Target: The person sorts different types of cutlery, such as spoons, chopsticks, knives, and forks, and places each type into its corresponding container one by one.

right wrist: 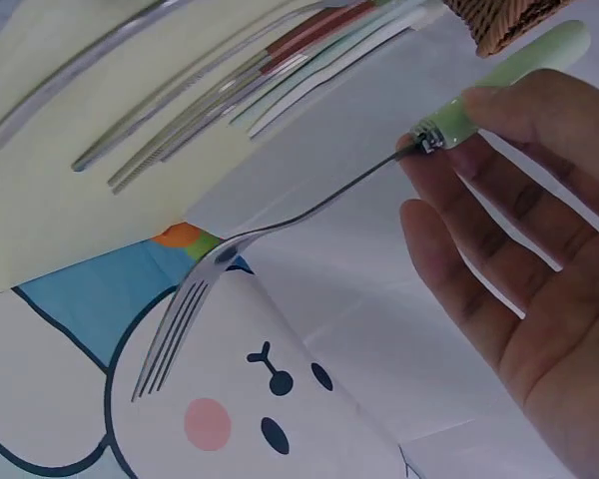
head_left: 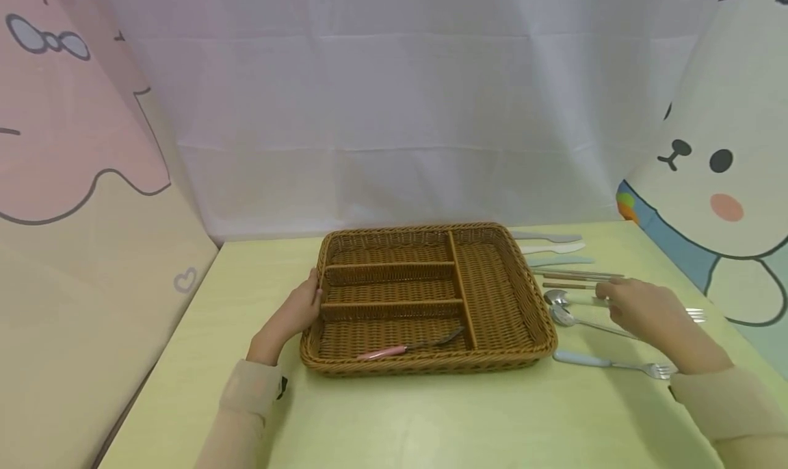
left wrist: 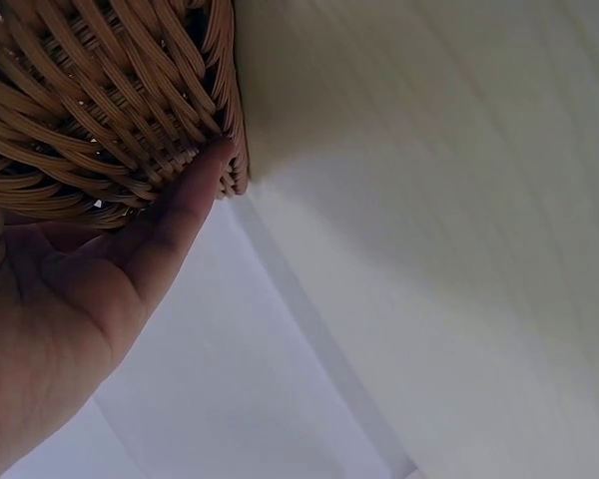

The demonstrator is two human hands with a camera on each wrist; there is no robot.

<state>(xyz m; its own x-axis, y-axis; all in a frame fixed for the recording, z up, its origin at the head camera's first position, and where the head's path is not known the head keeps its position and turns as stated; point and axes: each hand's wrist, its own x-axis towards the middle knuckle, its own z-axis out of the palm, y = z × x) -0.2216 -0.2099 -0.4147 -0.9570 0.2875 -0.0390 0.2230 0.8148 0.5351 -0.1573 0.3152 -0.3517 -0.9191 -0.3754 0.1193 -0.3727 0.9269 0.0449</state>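
Note:
A brown wicker cutlery basket (head_left: 505, 356) stands on the table, with slim dividers inside. My left hand (head_left: 299, 307) grips its left rim; in the left wrist view the fingers (left wrist: 180, 215) lie along the outer wicker wall. A pink-handled fork (head_left: 384, 352) lies in the basket's front left compartment. To the right of the basket, my right hand (head_left: 643, 312) pinches a fork with a light green handle (right wrist: 519, 75) between thumb and fingers. In the right wrist view its tines (right wrist: 180, 324) point away from the hand. Two spoons (head_left: 561, 314) lie beside this hand.
A fork with a pale blue handle (head_left: 581, 359) lies near the basket's front right corner. Chopsticks (head_left: 579, 275) and several knives (head_left: 557, 249) lie farther back on the pale yellow table (head_left: 400, 421). A white curtain (head_left: 394, 113) hangs behind, with printed cloths at both sides.

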